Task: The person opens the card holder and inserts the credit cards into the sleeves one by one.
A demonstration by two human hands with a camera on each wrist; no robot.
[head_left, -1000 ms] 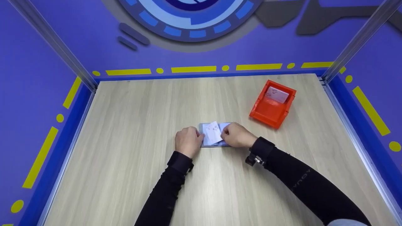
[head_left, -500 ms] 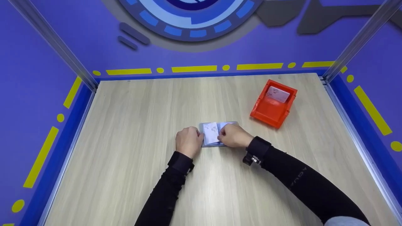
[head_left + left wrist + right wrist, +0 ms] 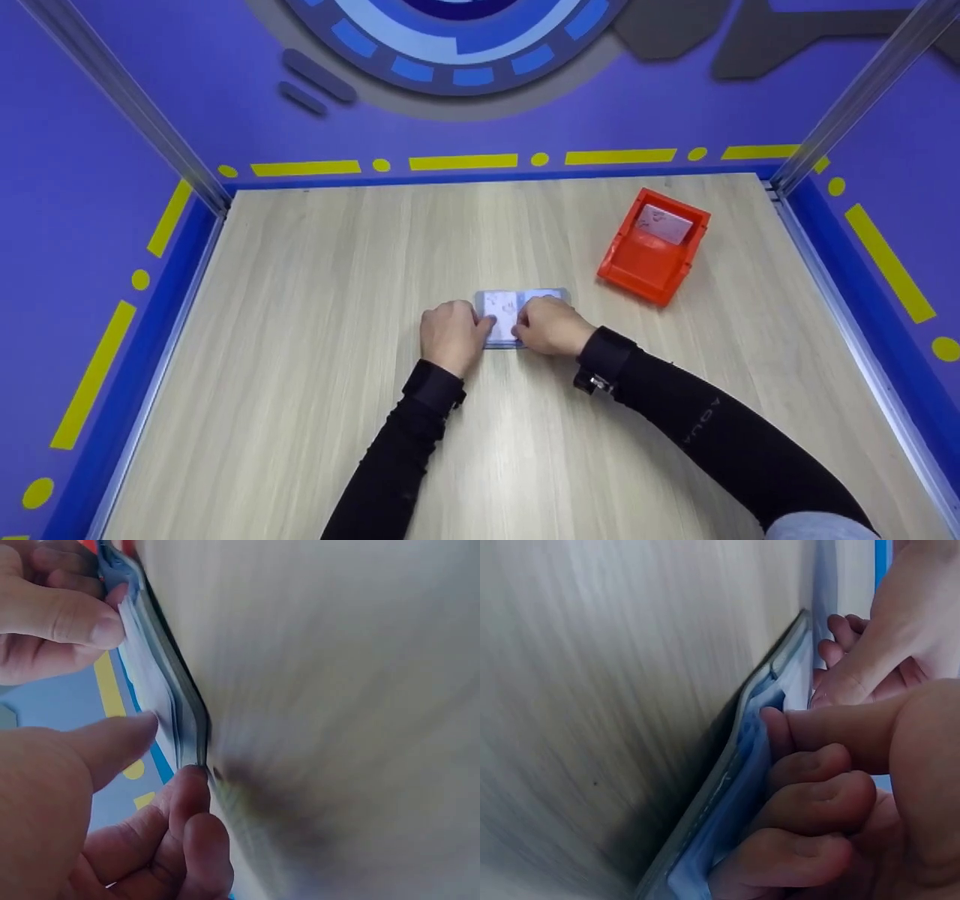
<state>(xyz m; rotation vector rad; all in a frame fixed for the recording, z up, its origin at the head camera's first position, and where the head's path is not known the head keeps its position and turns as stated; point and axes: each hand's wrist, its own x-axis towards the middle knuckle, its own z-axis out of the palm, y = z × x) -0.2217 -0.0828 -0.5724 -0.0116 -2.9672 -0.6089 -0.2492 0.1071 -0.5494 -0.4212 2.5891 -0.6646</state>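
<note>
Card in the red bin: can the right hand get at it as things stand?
Probably yes. The right hand is the nearer one, and the red bin is open on top with the card in view. Nothing tall stands between them, but the hand is busy at the blue-grey holder.

Surface [image 3: 315, 262]: passage available along the left edge and across the far left corner. Obstructions: red bin [image 3: 643, 274] toward the far right corner; left hand [image 3: 452, 337] and right hand [image 3: 555, 325] mid-surface, narrowly apart at the booklet [image 3: 705, 829]. Clearance beneath it cannot be confirmed; wrist views are blurred.
</note>
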